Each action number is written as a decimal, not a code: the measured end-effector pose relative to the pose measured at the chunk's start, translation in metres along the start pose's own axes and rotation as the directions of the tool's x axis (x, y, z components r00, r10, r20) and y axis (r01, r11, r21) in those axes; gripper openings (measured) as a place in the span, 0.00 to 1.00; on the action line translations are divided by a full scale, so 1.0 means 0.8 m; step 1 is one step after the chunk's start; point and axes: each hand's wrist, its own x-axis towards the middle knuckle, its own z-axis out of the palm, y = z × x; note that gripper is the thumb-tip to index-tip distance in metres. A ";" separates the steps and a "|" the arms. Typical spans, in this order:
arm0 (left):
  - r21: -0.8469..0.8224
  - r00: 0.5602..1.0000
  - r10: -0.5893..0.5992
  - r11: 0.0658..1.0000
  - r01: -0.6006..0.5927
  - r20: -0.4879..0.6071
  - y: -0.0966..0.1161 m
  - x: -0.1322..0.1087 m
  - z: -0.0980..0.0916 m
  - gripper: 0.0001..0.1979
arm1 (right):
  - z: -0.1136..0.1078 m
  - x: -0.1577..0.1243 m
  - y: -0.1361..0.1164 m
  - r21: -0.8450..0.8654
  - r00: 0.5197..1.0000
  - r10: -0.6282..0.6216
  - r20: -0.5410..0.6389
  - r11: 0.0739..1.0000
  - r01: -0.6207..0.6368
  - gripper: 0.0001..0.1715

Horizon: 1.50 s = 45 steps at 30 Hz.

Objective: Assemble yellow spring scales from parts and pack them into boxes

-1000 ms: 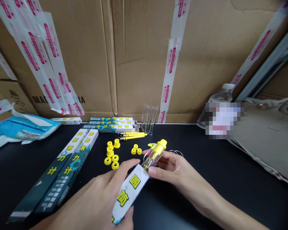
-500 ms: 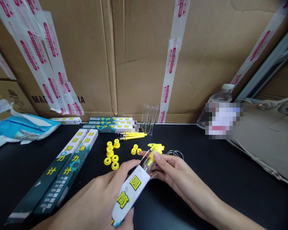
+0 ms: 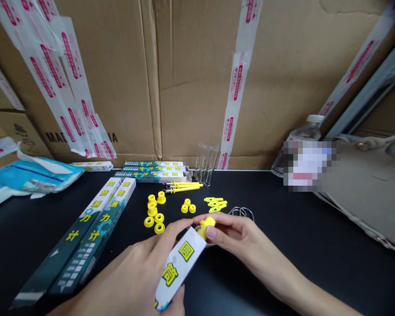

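Note:
My left hand [image 3: 141, 259] is wrapped round a long narrow cardboard box [image 3: 177, 270], white with yellow characters. The box tilts up to the right, its open end towards my right hand. In my right hand [image 3: 232, 235], thumb and fingers pinch the yellow cap of a tube spring scale [image 3: 206, 224]. Most of its clear tube is inside the box; only the yellow end shows. Just beyond my hands lie small yellow rings [image 3: 188, 205], flat yellow pieces [image 3: 215, 204] and metal wire hooks [image 3: 242, 213]. Several yellow flanged caps [image 3: 152, 208] are further left.
Two long boxes [image 3: 98, 219] lie on the black table at left, with more boxes [image 3: 154, 171] stacked behind. Yellow rods with springs [image 3: 184, 187] and clear tubes [image 3: 206, 164] are near the cardboard wall. A blue packet [image 3: 39, 173], a bottle [image 3: 311, 129] and a bag [image 3: 371, 188] flank them.
My right hand has pushed the spring scale down and left into the box, so its clear tube has gone from sight. The left hand holds the box almost still.

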 end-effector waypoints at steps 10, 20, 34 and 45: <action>0.055 1.000 -0.011 0.998 0.012 -0.023 -0.009 -0.003 0.005 0.41 | -0.002 0.001 0.002 0.051 0.995 0.002 -0.098 0.999 0.003 0.23; 0.001 0.996 0.020 1.000 -0.020 -0.085 -0.011 -0.002 0.007 0.41 | 0.000 -0.002 0.000 -0.005 0.997 -0.046 -0.054 0.999 0.046 0.17; -0.070 0.987 -0.163 0.984 0.163 -0.006 0.012 0.000 -0.006 0.37 | -0.001 -0.003 0.009 -0.137 0.998 -0.059 -0.039 0.989 0.053 0.23; -0.054 0.994 -0.105 0.993 0.107 0.034 -0.002 -0.003 0.000 0.39 | 0.001 -0.008 0.000 -0.314 0.989 -0.149 -0.009 0.939 0.139 0.09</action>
